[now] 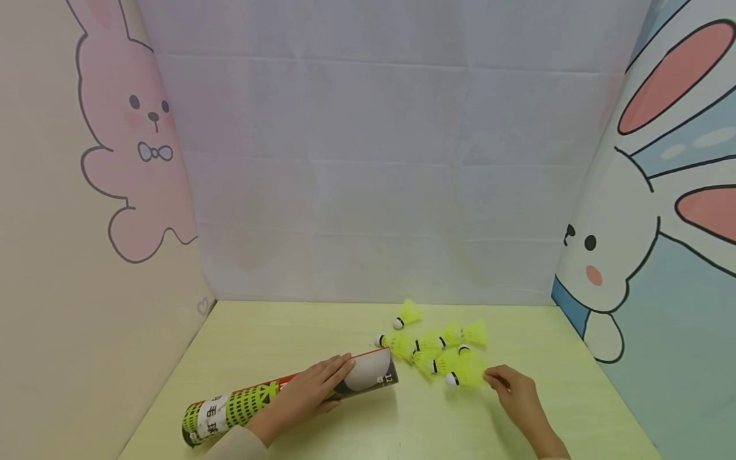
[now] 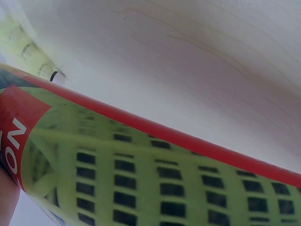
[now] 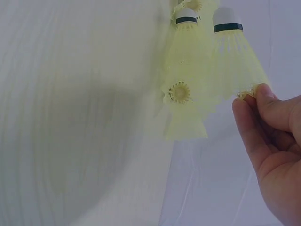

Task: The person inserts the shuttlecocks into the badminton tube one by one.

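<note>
A long shuttlecock tube [image 1: 247, 404], printed with a green-and-black pattern, lies slantwise on the table. My left hand [image 1: 307, 391] grips it from above, fingers across the top and thumb on the near side. The left wrist view shows the tube's patterned wall [image 2: 188, 183] up close. Between thumb and fingertips, my right hand [image 1: 517, 396] pinches the skirt edge of a yellow shuttlecock [image 3: 237, 59], its white cork pointing away from the hand. Just beyond it, several more yellow shuttlecocks [image 1: 424, 340] lie in a loose cluster near the tube's right end.
A single shuttlecock [image 1: 408, 313] lies farther back, behind the cluster. The pale table [image 1: 287, 326] ends at a white cloth backdrop [image 1: 368, 191]. Side panels with rabbit drawings stand at left [image 1: 132, 147] and right [image 1: 615, 255].
</note>
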A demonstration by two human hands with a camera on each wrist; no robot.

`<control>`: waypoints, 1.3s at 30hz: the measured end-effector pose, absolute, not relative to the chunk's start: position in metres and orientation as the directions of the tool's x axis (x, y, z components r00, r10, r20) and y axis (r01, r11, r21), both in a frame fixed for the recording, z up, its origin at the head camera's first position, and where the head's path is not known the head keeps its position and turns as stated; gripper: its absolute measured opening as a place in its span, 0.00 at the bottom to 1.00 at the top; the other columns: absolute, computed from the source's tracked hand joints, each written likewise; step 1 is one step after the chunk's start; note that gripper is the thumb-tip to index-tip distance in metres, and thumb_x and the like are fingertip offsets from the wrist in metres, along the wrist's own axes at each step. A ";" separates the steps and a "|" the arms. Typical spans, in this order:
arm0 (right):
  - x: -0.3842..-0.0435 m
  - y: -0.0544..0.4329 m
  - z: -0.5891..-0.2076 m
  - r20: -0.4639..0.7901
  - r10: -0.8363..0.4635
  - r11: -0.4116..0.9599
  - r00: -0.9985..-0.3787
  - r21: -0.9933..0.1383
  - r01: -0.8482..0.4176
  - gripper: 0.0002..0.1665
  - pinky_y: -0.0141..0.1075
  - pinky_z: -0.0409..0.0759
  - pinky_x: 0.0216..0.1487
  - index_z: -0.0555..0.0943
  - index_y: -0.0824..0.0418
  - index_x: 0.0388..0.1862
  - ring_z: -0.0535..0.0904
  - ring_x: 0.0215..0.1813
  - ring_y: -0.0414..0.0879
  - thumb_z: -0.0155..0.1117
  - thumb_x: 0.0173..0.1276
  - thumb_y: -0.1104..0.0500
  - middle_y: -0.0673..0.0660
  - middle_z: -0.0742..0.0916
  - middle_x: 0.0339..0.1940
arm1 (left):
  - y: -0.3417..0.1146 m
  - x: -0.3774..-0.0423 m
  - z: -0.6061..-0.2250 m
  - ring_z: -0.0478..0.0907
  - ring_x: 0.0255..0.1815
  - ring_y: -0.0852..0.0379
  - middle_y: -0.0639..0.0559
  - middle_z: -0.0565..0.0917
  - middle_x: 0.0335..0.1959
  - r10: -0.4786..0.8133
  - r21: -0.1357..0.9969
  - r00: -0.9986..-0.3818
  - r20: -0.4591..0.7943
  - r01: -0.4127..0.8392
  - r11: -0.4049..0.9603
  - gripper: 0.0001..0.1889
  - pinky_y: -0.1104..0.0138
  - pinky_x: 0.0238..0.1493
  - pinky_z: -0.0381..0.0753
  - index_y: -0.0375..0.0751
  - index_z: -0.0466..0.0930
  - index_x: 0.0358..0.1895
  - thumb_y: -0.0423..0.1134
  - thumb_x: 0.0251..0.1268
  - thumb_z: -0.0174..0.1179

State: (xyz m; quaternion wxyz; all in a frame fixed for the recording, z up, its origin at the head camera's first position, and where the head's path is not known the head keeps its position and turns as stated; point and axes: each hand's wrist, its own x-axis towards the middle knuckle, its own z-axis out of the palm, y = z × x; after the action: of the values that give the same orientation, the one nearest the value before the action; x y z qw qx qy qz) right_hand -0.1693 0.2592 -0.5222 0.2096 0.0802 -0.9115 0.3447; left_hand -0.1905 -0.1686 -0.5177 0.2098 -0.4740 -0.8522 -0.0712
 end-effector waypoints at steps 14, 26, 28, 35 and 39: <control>-0.174 0.241 -0.505 0.511 -0.022 0.741 -0.859 -0.569 -0.357 0.08 0.29 0.81 0.30 0.85 0.62 0.32 0.82 0.30 0.39 0.70 0.55 0.72 0.49 0.86 0.29 | -0.168 -0.190 -0.516 0.69 0.66 0.50 0.43 0.65 0.71 0.778 -0.073 -0.461 0.427 0.840 0.538 0.49 0.59 0.58 0.76 0.36 0.56 0.74 0.46 0.50 0.74; -0.179 0.221 -0.500 0.611 -0.047 0.685 -0.790 -0.556 -0.471 0.09 0.26 0.80 0.29 0.85 0.64 0.32 0.82 0.28 0.38 0.70 0.53 0.74 0.51 0.86 0.28 | -0.165 -0.188 -0.513 0.69 0.66 0.50 0.44 0.64 0.72 0.776 -0.064 -0.464 0.427 0.841 0.538 0.49 0.59 0.58 0.76 0.36 0.57 0.74 0.46 0.49 0.74; -0.180 0.217 -0.500 0.619 -0.047 0.674 -0.784 -0.560 -0.483 0.09 0.26 0.81 0.29 0.85 0.65 0.31 0.83 0.28 0.39 0.71 0.52 0.75 0.52 0.87 0.28 | -0.165 -0.188 -0.513 0.69 0.66 0.50 0.44 0.64 0.72 0.777 -0.062 -0.464 0.426 0.842 0.536 0.49 0.59 0.58 0.76 0.36 0.57 0.74 0.46 0.49 0.74; -0.180 0.201 -0.501 0.610 -0.050 0.639 -0.790 -0.589 -0.495 0.09 0.27 0.81 0.30 0.85 0.63 0.31 0.82 0.29 0.37 0.70 0.53 0.74 0.49 0.86 0.28 | -0.162 -0.188 -0.510 0.70 0.65 0.49 0.42 0.67 0.70 0.784 -0.067 -0.453 0.424 0.848 0.526 0.49 0.58 0.57 0.77 0.35 0.58 0.73 0.46 0.49 0.74; -0.179 0.194 -0.503 0.598 -0.061 0.617 -0.799 -0.607 -0.502 0.07 0.28 0.82 0.30 0.85 0.63 0.31 0.82 0.29 0.37 0.70 0.55 0.72 0.49 0.85 0.27 | -0.161 -0.189 -0.509 0.70 0.65 0.49 0.41 0.67 0.69 0.788 -0.071 -0.448 0.422 0.850 0.522 0.49 0.58 0.57 0.77 0.34 0.58 0.73 0.46 0.49 0.74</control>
State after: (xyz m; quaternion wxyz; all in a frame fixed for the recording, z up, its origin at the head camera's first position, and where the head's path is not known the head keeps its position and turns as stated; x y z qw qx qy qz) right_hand -0.1787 0.1936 -0.5032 0.2713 0.1642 -0.8572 0.4057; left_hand -0.1890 -0.1608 -0.5092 0.2062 -0.4831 -0.8476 -0.0754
